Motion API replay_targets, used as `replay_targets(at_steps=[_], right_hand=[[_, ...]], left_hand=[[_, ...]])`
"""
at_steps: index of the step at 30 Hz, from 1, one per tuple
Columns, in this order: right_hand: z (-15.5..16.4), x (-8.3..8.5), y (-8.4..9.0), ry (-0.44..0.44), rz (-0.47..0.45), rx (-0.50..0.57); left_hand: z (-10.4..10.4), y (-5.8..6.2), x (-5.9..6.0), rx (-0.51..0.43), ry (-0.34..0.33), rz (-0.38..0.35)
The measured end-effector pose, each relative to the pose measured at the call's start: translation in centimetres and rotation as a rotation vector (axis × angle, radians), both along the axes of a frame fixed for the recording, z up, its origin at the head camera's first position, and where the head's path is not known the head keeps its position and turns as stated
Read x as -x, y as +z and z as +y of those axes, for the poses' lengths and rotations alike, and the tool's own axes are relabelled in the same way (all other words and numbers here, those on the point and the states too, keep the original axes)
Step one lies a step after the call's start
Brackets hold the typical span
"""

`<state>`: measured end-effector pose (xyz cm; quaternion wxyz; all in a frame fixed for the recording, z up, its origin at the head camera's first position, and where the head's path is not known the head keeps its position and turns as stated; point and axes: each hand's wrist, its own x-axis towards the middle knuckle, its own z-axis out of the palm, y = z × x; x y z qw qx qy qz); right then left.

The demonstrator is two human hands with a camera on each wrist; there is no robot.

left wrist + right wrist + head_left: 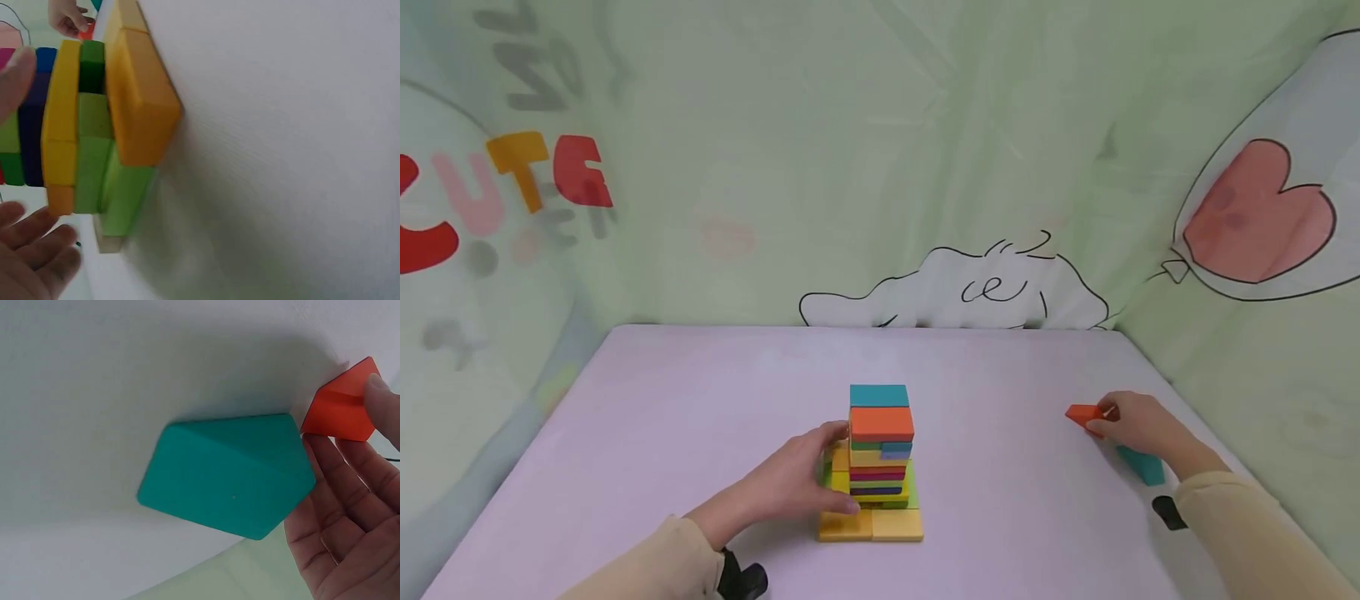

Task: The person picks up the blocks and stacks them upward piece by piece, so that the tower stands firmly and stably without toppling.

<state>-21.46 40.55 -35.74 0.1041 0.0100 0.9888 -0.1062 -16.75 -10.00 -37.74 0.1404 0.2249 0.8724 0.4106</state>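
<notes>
A stack of colourful blocks point(882, 425) stands on a base of flat yellow and green blocks point(897, 525). A teal block tops it, with a broad orange one below. My left hand point(797, 475) is at the stack's left side. In the left wrist view its thumb point(15, 81) overlaps the upper layers, and its relaxed fingers point(44, 247) lie beside the lower ones. At the far right my right hand point(1138, 425) pinches an orange angular block point(344, 406) between thumb and fingers. Close by that hand lies a teal angular block point(231, 475).
The pale tabletop point(700, 392) meets a green printed cloth wall point(865, 167) at its back edge. Another cloth wall with a heart balloon print point(1255, 217) rises at the right. A black wrist strap piece point(743, 579) shows below the left hand.
</notes>
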Motion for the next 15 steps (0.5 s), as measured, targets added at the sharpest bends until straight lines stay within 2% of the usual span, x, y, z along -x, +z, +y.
replay_targets(at_steps=[5,8,11,15], right_hand=[[-0.1,-0.1,0.3,-0.009,-0.002,-0.003],[-0.1,-0.1,0.4,-0.010,-0.004,0.001],[-0.1,-0.1,0.3,-0.009,-0.007,0.003],[-0.2,0.1,0.0,-0.002,-0.009,0.007]], left_hand=[[0.0,1.8,0.2,-0.228,0.018,0.037],[0.1,3.1,0.2,-0.349,0.009,0.023],[0.2,3.9,0.2,-0.381,0.008,-0.008],[0.3,4.3,0.2,-0.368,0.030,-0.022]])
